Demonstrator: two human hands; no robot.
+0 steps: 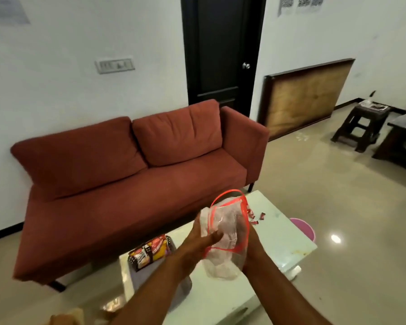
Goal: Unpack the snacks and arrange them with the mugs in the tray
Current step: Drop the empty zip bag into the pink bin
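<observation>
Because the bag looks light, limp and slippery, its red rim seems best to hold; the left hand pinches the bag, fingers of the right hand hidden.

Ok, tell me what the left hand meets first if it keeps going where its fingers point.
The plastic bag, which the left hand is touching; behind that, probably the right hand, though depth is unclear.

Looks like a home living room: red sofa mid-frame, white table lower centre, dark door top centre, stool right edge.
</observation>
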